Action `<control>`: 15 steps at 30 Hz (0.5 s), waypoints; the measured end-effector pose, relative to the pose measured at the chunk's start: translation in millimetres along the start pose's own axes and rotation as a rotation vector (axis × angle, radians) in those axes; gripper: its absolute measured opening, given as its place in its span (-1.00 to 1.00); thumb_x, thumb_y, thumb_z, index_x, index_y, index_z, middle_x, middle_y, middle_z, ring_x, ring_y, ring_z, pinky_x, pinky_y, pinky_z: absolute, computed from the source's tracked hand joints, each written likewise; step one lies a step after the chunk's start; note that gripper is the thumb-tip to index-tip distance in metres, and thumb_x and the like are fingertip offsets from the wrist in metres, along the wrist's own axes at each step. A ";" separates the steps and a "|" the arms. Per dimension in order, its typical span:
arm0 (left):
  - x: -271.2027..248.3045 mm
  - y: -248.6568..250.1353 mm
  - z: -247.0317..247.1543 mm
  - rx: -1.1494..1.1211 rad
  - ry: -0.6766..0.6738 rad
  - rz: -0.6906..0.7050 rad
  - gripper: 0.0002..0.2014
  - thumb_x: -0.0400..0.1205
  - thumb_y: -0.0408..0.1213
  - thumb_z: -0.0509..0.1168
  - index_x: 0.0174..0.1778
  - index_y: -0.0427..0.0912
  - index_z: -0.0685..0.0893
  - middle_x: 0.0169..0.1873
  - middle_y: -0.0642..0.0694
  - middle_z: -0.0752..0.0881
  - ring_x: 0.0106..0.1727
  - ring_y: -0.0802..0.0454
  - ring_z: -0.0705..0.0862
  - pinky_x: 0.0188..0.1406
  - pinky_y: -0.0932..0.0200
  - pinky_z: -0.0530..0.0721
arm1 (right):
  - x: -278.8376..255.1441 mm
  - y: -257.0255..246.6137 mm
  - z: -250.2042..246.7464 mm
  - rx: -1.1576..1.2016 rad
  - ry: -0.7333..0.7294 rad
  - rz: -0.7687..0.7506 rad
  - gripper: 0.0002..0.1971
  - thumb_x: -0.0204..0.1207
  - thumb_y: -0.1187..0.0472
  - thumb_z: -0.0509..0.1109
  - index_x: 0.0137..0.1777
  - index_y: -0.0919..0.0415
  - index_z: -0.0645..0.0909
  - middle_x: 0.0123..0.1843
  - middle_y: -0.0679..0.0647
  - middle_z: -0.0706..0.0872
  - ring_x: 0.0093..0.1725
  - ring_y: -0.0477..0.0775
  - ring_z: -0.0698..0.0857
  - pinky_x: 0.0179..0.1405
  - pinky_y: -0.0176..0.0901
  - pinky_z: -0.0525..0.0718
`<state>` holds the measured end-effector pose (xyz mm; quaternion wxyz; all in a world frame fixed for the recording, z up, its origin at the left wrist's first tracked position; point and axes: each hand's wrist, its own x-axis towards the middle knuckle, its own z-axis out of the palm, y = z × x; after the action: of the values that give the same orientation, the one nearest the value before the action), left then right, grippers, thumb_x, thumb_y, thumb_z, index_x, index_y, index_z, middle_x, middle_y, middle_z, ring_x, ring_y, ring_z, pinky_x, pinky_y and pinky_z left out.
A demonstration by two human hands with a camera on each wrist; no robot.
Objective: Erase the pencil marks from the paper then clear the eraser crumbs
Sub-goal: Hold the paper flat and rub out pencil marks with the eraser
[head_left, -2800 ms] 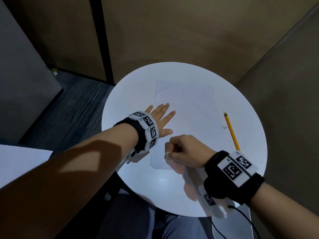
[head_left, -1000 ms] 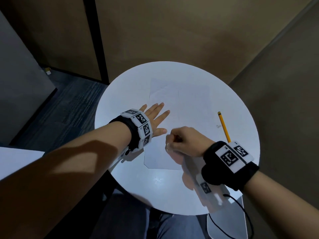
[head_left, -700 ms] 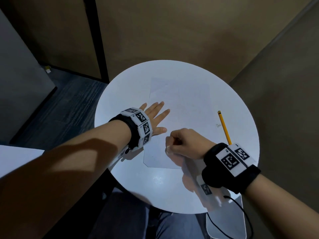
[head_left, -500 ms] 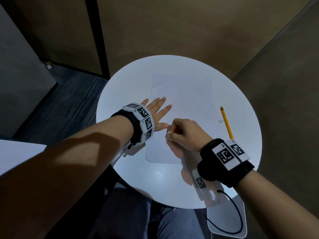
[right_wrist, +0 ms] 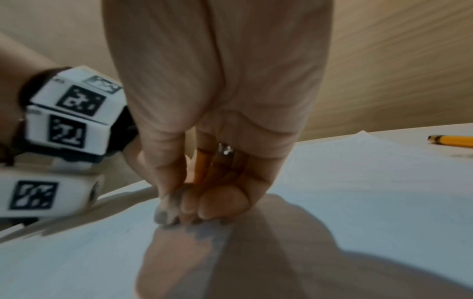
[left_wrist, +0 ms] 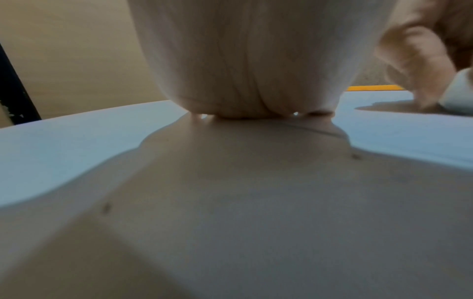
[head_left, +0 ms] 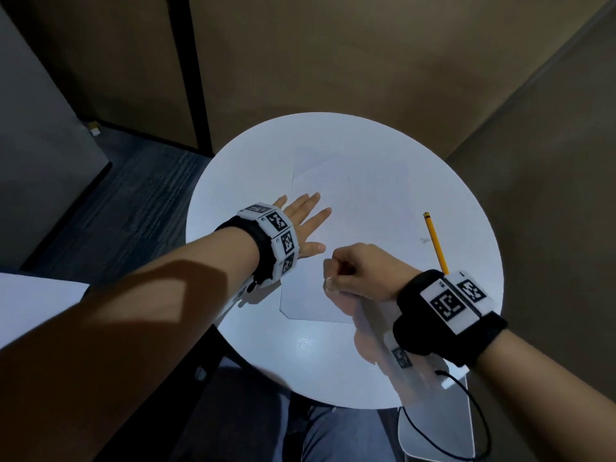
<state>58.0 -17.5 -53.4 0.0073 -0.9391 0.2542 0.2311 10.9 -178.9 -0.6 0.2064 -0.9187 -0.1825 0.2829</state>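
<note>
Head view: right hand (head_left: 358, 273) at the near edge of the paper (head_left: 360, 228), fingers curled tight around a small eraser (right_wrist: 166, 210) (grey, smudged tip, seen only from the right wrist), tip pressed onto the sheet. Left hand (head_left: 301, 225) just beyond, flat with fingers spread, pinning the paper's left edge to the round white surface (head_left: 300, 355). Yellow pencil (head_left: 435, 243) lies to the right of the paper, apart from both hands. Pencil marks and crumbs too faint to tell.
</note>
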 end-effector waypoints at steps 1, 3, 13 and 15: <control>0.2 0.1 0.2 0.002 0.003 0.002 -0.32 0.72 0.18 -0.16 0.64 0.01 -0.34 0.62 -0.09 -0.40 0.65 0.00 -0.34 0.57 -0.05 -0.33 | 4.6 0.6 -2.8 -0.002 0.032 0.000 -0.87 0.50 0.25 0.36 -0.26 0.12 0.53 -0.26 -0.03 0.65 -0.21 -0.07 0.57 -0.29 -0.36 0.46; -0.4 0.9 0.1 0.011 0.009 0.000 -0.32 0.72 0.18 -0.17 0.64 0.01 -0.34 0.62 -0.10 -0.40 0.65 -0.01 -0.34 0.58 -0.06 -0.31 | 12.2 0.2 -5.5 0.062 0.146 0.019 -0.95 0.51 0.25 0.37 -0.17 0.20 0.58 -0.20 0.01 0.66 -0.18 -0.05 0.57 -0.29 -0.35 0.47; 1.8 -0.6 0.8 0.010 0.008 -0.003 -0.31 0.71 0.19 -0.17 0.64 0.02 -0.35 0.62 -0.09 -0.40 0.65 0.00 -0.34 0.57 -0.04 -0.32 | 7.7 5.2 -4.1 0.065 0.150 0.014 -0.88 0.49 0.22 0.40 -0.24 0.15 0.53 -0.36 -0.16 0.56 -0.32 -0.20 0.52 -0.40 -0.53 0.43; 0.2 0.6 0.9 0.007 0.012 -0.006 -0.31 0.71 0.19 -0.16 0.64 0.02 -0.34 0.62 -0.09 -0.40 0.65 -0.01 -0.33 0.58 -0.05 -0.30 | 8.3 4.3 -0.6 0.095 0.221 0.017 -0.87 0.51 0.21 0.39 -0.24 0.14 0.52 -0.34 -0.17 0.55 -0.33 -0.25 0.50 -0.39 -0.53 0.43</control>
<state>57.5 -18.0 -54.2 0.0098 -0.9412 0.2524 0.2246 18.6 -179.0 -5.9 0.2660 -0.9351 -0.1372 0.1898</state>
